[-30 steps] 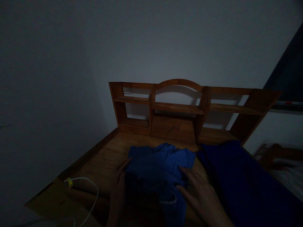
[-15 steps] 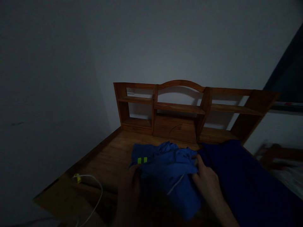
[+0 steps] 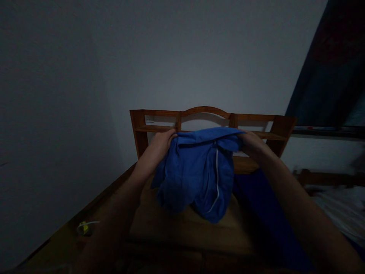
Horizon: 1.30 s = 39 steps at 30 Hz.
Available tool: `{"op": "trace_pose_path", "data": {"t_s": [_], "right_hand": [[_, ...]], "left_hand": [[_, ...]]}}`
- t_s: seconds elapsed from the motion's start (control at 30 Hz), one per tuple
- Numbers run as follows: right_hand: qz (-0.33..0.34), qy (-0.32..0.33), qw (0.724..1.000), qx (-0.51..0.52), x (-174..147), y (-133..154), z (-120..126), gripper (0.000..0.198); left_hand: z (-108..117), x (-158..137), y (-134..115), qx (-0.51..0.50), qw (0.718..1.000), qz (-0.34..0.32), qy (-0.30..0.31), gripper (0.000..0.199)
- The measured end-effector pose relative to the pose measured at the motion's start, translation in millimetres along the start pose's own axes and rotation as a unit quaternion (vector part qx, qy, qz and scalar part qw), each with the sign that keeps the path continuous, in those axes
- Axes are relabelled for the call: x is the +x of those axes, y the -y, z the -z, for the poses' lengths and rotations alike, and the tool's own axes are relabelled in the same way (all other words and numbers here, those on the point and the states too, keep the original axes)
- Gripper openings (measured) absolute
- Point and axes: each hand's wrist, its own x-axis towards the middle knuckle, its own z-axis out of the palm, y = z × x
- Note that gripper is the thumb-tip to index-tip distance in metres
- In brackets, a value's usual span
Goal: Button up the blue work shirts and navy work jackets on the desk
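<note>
A blue garment (image 3: 196,171) with a thin white line of trim hangs in loose folds above the wooden bed boards (image 3: 182,228). Its upper edge is stretched between my two hands. My left hand (image 3: 165,141) is closed on the upper left corner. At the upper right corner my right hand (image 3: 251,142) grips the cloth, its fingertips partly hidden by the fabric. Whether it is a top or a bottom cannot be made out in the dim light.
Behind the garment stands a wooden headboard with shelves (image 3: 205,110) against a pale wall (image 3: 182,57). Dark blue cloth (image 3: 265,205) lies on the right of the bed. A yellow item with a white cord (image 3: 84,227) is at the lower left. A dark curtain (image 3: 322,76) hangs at the right.
Both hands have raised the blue garment from the boards, and it now hangs spread between them. Its yellow patches no longer show. The view has shifted a little to the right.
</note>
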Motion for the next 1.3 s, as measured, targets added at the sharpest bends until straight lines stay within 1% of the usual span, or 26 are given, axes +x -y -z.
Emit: {"op": "trace_pose_path", "data": {"t_s": [0.07,0.13,0.2,0.27,0.37,0.43,0.5,0.57,0.63,0.7,0.77,0.83,0.9,0.97,1.07,1.1,1.13,1.17,1.2,1.23,1.27,1.3], "right_hand": [[0.046,-0.038,0.998,-0.013,21.9,20.2,4.5,0.032],[0.114,-0.088,0.987,-0.065,36.9,41.6,8.3,0.032],[0.188,-0.144,0.962,-0.135,44.5,64.3,9.2,0.036],[0.247,-0.181,0.930,-0.202,46.7,86.9,7.1,0.044],[0.312,-0.188,0.887,-0.284,47.7,115.4,3.0,0.056],[0.337,-0.188,0.863,-0.326,49.8,128.2,3.6,0.063],[0.342,-0.185,0.849,-0.358,52.1,135.9,7.6,0.068],[0.330,-0.173,0.846,-0.382,51.9,140.1,13.1,0.070],[0.306,-0.163,0.847,-0.403,48.1,142.7,17.9,0.065],[0.268,-0.172,0.842,-0.435,42.4,145.1,21.8,0.054],[0.218,-0.194,0.830,-0.475,38.8,147.5,25.6,0.041],[0.157,-0.196,0.825,-0.507,39.5,148.8,29.7,0.034],[0.098,-0.167,0.834,-0.517,44.4,147.2,33.4,0.031],[0.058,-0.135,0.847,-0.510,51.1,142.2,36.0,0.028],[0.041,-0.104,0.869,-0.483,58.0,131.9,38.6,0.032],[0.033,-0.079,0.880,-0.468,58.3,129.2,39.5,0.035],[0.018,-0.037,0.893,-0.448,57.2,127.3,40.3,0.039],[-0.003,0.024,0.906,-0.423,54.8,126.5,41.0,0.043],[-0.027,0.098,0.914,-0.393,51.1,126.5,41.3,0.045],[-0.051,0.176,0.914,-0.361,46.3,127.2,41.2,0.046],[-0.070,0.247,0.909,-0.327,40.8,128.0,40.3,0.046],[-0.081,0.304,0.902,-0.296,35.1,128.4,38.7,0.044]], "left_hand": [[18.4,26.1,-3.8,0.030,0.999,0.000,-0.043,0.033],[34.5,48.7,-6.5,0.043,0.992,0.003,-0.119,0.034],[47.1,67.8,-9.7,0.026,0.978,0.003,-0.206,0.035],[56.0,83.2,-14.1,-0.015,0.963,-0.005,-0.270,0.035],[63.2,98.5,-21.6,-0.080,0.944,-0.021,-0.319,0.031],[64.9,103.2,-24.5,-0.100,0.934,-0.029,-0.342,0.026],[64.9,104.4,-24.4,-0.097,0.925,-0.037,-0.365,0.023],[63.2,103.0,-21.8,-0.090,0.919,-0.046,-0.381,0.023],[59.6,99.8,-18.6,-0.087,0.919,-0.053,-0.382,0.025],[53.4,95.8,-16.2,-0.076,0.926,-0.063,-0.365,0.029],[44.4,91.9,-15.5,-0.047,0.940,-0.074,-0.329,0.041],[33.6,88.9,-15.9,-0.005,0.954,-0.075,-0.289,0.054],[22.6,87.3,-16.9,0.037,0.964,-0.057,-0.259,0.058],[12.8,86.6,-18.3,0.078,0.969,-0.029,-0.233,0.057],[1.5,84.3,-20.5,0.131,0.972,0.007,-0.197,0.059],[-1.5,82.7,-20.7,0.146,0.972,0.017,-0.185,0.060],[-4.1,80.6,-20.3,0.160,0.971,0.027,-0.173,0.060],[-6.3,78.3,-19.0,0.172,0.971,0.038,-0.160,0.059],[-8.2,76.0,-16.4,0.185,0.971,0.050,-0.145,0.058],[-9.7,74.2,-12.4,0.196,0.970,0.060,-0.128,0.056],[-10.7,73.1,-6.9,0.205,0.970,0.067,-0.109,0.053],[-11.3,73.1,-0.2,0.210,0.972,0.072,-0.084,0.048]]}}
